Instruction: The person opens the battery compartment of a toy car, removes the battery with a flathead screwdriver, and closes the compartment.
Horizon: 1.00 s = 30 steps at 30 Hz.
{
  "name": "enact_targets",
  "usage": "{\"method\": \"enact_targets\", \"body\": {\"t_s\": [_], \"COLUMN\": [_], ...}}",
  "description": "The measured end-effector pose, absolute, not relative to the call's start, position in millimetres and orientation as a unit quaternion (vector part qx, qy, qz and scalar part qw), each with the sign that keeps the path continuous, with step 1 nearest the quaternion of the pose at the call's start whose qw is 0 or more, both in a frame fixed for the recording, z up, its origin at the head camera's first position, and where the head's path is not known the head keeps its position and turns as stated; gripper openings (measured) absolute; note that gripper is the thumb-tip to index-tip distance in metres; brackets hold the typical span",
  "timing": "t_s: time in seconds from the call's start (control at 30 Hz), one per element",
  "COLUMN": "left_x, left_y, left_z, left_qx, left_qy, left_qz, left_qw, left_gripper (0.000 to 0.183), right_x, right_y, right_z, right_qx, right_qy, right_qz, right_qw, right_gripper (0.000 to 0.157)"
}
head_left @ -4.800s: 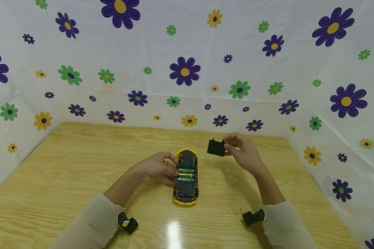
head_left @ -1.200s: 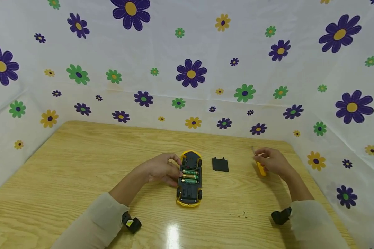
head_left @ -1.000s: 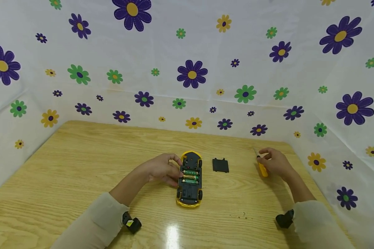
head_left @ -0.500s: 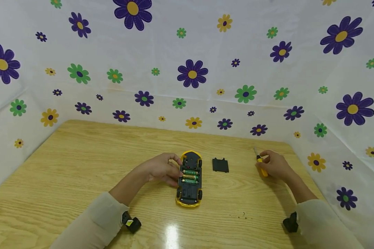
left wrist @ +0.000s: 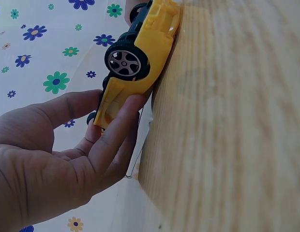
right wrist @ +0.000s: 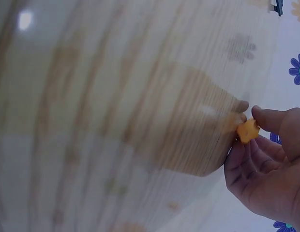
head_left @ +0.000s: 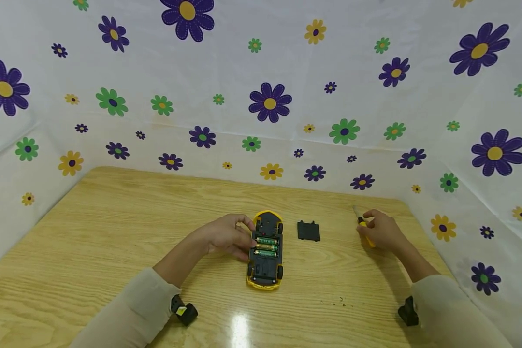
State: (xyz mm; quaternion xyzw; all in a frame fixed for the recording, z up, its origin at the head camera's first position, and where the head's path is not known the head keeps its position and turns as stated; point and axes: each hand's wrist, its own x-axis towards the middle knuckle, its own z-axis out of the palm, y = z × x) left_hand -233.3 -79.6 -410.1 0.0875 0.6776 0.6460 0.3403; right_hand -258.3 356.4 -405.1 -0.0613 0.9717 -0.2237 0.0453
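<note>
A yellow toy car (head_left: 264,274) lies wheels up on the table, three green-and-gold batteries (head_left: 266,247) side by side in its open compartment. My left hand (head_left: 228,237) grips the car's left side; in the left wrist view, thumb and fingers (left wrist: 116,130) pinch the yellow body (left wrist: 157,38) behind a wheel. To the right of the car, a black battery cover (head_left: 309,231) lies flat. Further right, my right hand (head_left: 383,231) pinches a yellow-handled screwdriver (head_left: 363,224), its shaft pointing toward the back. The right wrist view shows the handle's end (right wrist: 248,131) between thumb and fingers.
Several tiny dark bits, like screws (head_left: 341,299), lie on the wooden table (head_left: 156,208) in front of the cover. A white flowered cloth (head_left: 226,72) stands behind the table and along both sides. Black wrist cameras (head_left: 186,313) sit at both cuffs.
My right hand has set the battery cover down beside the car, moved right and taken hold of the screwdriver, its grip shifting down the handle. My left hand stays on the car.
</note>
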Motion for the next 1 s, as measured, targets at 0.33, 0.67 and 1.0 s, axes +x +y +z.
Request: {"method": "enact_targets", "body": {"t_s": [0.33,0.67,1.0], "left_x": [-233,-232,-235], "left_y": [-81,-80,-79], "left_z": [-410,-411,-413], "left_qx": [0.088,0.081,0.085], "left_qy": [0.679,0.679,0.677], "left_qz": [0.645,0.645,0.648], "left_qw": [0.339,0.34,0.339], "left_gripper": [0.037,0.038,0.036], "right_x": [-259,-254,-248], "right_y": [360,348,323], "right_z": [-410,-406,-403], "right_qx": [-0.1,-0.168,-0.145], "right_qy": [0.97,0.954,0.95], "right_qz": [-0.223,-0.246,-0.276], "right_qw": [0.014,-0.019,-0.003], "right_gripper": [0.04,0.027,0.033]}}
